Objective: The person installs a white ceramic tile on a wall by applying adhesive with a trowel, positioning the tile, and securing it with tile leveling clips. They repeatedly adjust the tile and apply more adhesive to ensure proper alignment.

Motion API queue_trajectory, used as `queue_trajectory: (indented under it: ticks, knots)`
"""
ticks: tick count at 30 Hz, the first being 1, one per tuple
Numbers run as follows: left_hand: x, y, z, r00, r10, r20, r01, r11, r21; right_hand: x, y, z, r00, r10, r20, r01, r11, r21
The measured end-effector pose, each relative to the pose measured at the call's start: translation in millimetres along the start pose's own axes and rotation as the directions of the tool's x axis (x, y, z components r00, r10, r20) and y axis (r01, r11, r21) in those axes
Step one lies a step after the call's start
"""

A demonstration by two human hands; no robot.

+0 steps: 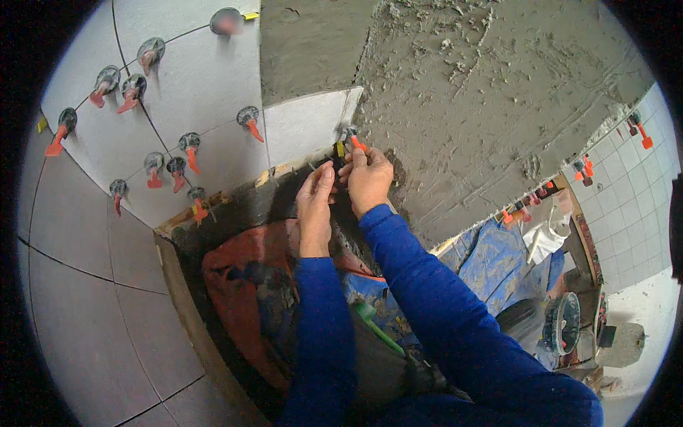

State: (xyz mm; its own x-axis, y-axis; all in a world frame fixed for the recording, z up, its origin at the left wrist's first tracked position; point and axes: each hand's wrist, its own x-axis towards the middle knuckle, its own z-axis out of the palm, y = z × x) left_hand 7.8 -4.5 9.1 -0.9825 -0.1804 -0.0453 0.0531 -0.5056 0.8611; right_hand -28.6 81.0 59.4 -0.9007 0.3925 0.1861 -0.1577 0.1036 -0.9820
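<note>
My right hand (pixel 371 181) is closed with its fingertips at the orange handle of a tile levelling clip (pixel 358 144), which sits at the lower right corner of a cut white tile (pixel 306 128). Beside it, my left hand (pixel 315 213) is raised just below that tile's bottom edge. Its thumb and fingers are drawn together, and whatever lies between them is hidden. A small yellow wedge (pixel 340 149) shows next to the clip. Grey adhesive (pixel 484 99) with rough ridges covers the wall surface to the right of the tile.
Several red-handled levelling clips, such as one clip (pixel 250 122), stick out from the tiles at left. Large grey tiles (pixel 85 334) lie at lower left. A red cloth (pixel 238 285) is below my hands. At right are a blue sheet (pixel 494 263) and a bucket (pixel 565 324).
</note>
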Motion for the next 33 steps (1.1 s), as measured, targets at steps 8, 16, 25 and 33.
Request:
queue_trajectory:
  ticks: [8, 16, 25, 33]
  knots:
    - [1, 5, -4, 1.000, 0.000, -0.012, 0.000, 1.000, 0.017, 12, 26, 11, 0.999, -0.029, -0.023, 0.027, 0.997, -0.076]
    - [0, 5, -6, 1.000, 0.005, -0.008, -0.005, 1.000, 0.027, 7, 27, 14, 0.994, -0.068, -0.081, 0.064, 0.997, -0.054]
    - [3, 1, -11, 1.000, 0.014, -0.014, -0.013, 0.999, 0.038, 6, 25, 15, 0.990, -0.124, -0.069, 0.114, 0.984, -0.135]
    - [0, 10, -6, 0.988, 0.146, -0.045, -0.133, 0.968, 0.213, 14, 37, 17, 0.892, -0.444, -0.086, 0.373, 0.831, -0.413]
